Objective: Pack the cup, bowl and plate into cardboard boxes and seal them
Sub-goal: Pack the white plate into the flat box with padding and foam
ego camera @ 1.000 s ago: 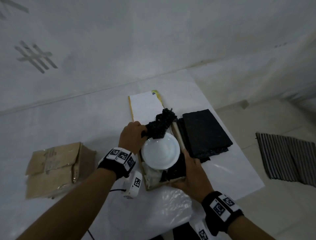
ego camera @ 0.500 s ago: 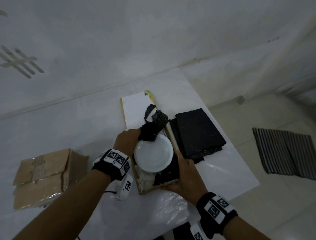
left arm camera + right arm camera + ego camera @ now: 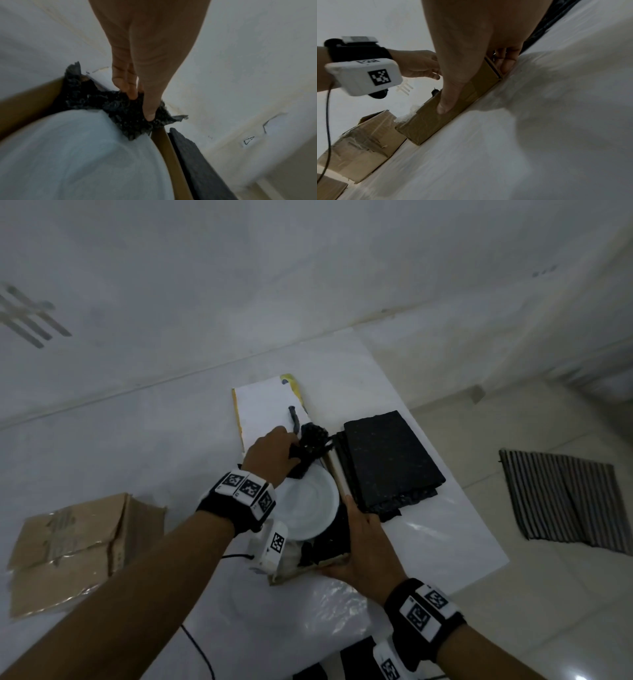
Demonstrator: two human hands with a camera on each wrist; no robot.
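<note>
A white plate (image 3: 306, 506) (image 3: 82, 159) lies in a shallow open cardboard box (image 3: 337, 474) (image 3: 436, 115) in the middle of the white table. At the box's far end my left hand (image 3: 274, 451) (image 3: 144, 102) pinches a crumpled wad of black packing wrap (image 3: 311, 440) (image 3: 120, 108), which overlaps the plate's far rim. My right hand (image 3: 359, 546) (image 3: 471, 81) grips the box's near right corner, thumb on the front wall and fingers round the side. No cup or bowl shows.
A stack of black wrap sheets (image 3: 390, 460) lies just right of the box. The box's white flap (image 3: 263, 412) lies flat beyond it. A taped cardboard box (image 3: 72, 546) (image 3: 359, 142) sits at the left. Clear plastic (image 3: 329, 601) lies near me. A striped mat (image 3: 565, 501) is on the floor.
My left hand has pushed the black wad from above the plate toward the box's far end and lower. My right hand still holds the box's corner.
</note>
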